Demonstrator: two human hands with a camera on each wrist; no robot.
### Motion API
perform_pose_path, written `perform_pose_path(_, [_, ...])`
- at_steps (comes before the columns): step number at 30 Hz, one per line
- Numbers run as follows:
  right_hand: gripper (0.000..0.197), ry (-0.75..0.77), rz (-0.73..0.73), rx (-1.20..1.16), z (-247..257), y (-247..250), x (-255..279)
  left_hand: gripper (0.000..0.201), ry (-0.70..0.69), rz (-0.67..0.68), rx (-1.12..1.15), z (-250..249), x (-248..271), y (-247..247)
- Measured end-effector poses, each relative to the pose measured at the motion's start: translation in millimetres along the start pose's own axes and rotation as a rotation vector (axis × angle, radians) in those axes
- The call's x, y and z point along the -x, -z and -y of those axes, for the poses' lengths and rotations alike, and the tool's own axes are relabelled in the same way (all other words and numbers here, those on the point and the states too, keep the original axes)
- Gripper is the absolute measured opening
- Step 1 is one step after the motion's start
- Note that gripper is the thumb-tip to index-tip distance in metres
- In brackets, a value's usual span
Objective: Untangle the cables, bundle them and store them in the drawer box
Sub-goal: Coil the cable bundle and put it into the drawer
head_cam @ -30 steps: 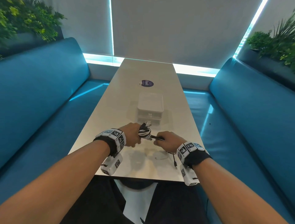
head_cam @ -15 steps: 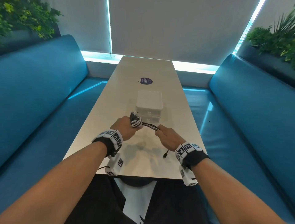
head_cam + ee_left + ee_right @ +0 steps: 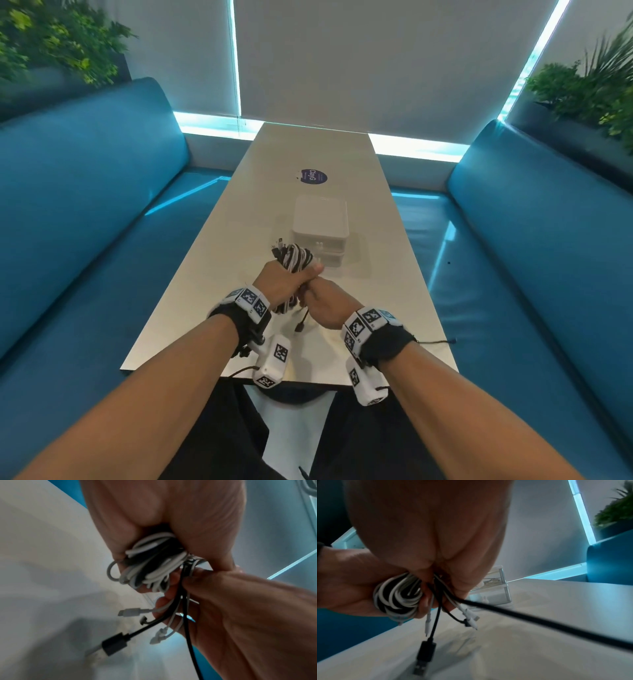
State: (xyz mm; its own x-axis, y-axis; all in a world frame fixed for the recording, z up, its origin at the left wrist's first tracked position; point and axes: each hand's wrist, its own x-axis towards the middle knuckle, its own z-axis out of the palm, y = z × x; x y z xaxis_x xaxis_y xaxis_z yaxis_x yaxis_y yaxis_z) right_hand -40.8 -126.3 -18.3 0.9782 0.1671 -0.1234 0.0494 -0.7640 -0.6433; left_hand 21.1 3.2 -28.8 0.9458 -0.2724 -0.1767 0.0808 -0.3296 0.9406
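Note:
A coiled bundle of black and white cables (image 3: 294,258) (image 3: 150,563) (image 3: 399,595) is held above the table, just in front of the white drawer box (image 3: 321,230) (image 3: 494,592). My left hand (image 3: 291,279) (image 3: 171,536) grips the coil in its fist. My right hand (image 3: 322,301) (image 3: 447,582) pinches the loose cable ends right beside the coil. A black USB plug (image 3: 115,645) (image 3: 425,651) and white connectors (image 3: 130,612) dangle below the hands. The box's drawers look closed.
The long white table (image 3: 394,274) runs away from me, with a round dark sticker (image 3: 311,176) beyond the box. Blue benches (image 3: 85,192) flank both sides. Plants (image 3: 596,85) stand behind the backrests.
Both hands have come together and risen. The right hand slid up the trailing cables to the coil, so the loose tail is shorter and now hangs off the table.

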Motion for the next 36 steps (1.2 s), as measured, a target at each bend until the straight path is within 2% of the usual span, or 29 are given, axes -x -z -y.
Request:
perform_pose_path(2, [0.026,0.026,-0.018,0.052,-4.2,-6.6,-2.9,0.065,0.002,0.014,0.016,3.8,-2.4,-0.1])
perform_pose_path(4, [0.034,0.062,-0.042,0.105,-5.4,-9.2,-4.9,0.061,0.025,-0.005,0.052,4.7,-3.7,-1.2])
perform_pose_path(8, [0.038,0.078,-0.036,0.112,-3.0,-9.3,-10.2,0.055,0.043,-0.031,0.157,-1.0,0.6,-2.1])
perform_pose_path(11, [0.038,0.085,-0.082,-0.023,1.7,-2.0,-8.4,0.053,0.042,-0.049,0.268,-2.5,2.3,-1.2])
perform_pose_path(15, [0.043,0.004,-0.264,-0.242,1.4,13.9,1.4,0.054,0.084,-0.046,0.372,0.0,1.1,0.8])
perform_pose_path(19, [0.027,-0.042,-0.346,-0.361,-2.8,16.4,1.8,0.06,0.1,-0.086,0.364,1.2,2.6,-1.9])
perform_pose_path(21, [0.026,-0.02,-0.362,-0.334,0.2,10.7,-0.1,0.056,0.066,-0.128,0.305,1.5,2.6,-2.4])
perform_pose_path(23, [0.026,0.028,-0.408,-0.168,0.0,4.8,-3.2,0.061,0.029,-0.146,0.263,2.6,0.9,-2.0])
perform_pose_path(25, [0.033,0.005,-0.437,-0.096,-2.4,2.4,-5.3,0.06,0.015,-0.132,0.236,2.8,1.2,-0.2])
perform_pose_path(27, [0.036,-0.055,-0.395,-0.12,-3.0,6.2,-4.7,0.047,-0.011,-0.077,0.229,-0.4,5.3,0.9])
perform_pose_path(30, [0.023,-0.067,-0.316,-0.095,-7.3,9.9,-2.3,0.041,-0.047,-0.006,0.207,0.5,5.5,-0.8])
perform_pose_path(33, [0.029,-0.039,-0.254,-0.083,-12.4,9.6,0.5,0.018,-0.002,-0.067,0.239,0.6,2.9,-4.3])
perform_pose_path(36, [0.038,-0.077,-0.113,-0.095,-24.4,5.7,1.2,0.008,0.023,-0.133,0.281,-2.5,-2.9,-2.2])
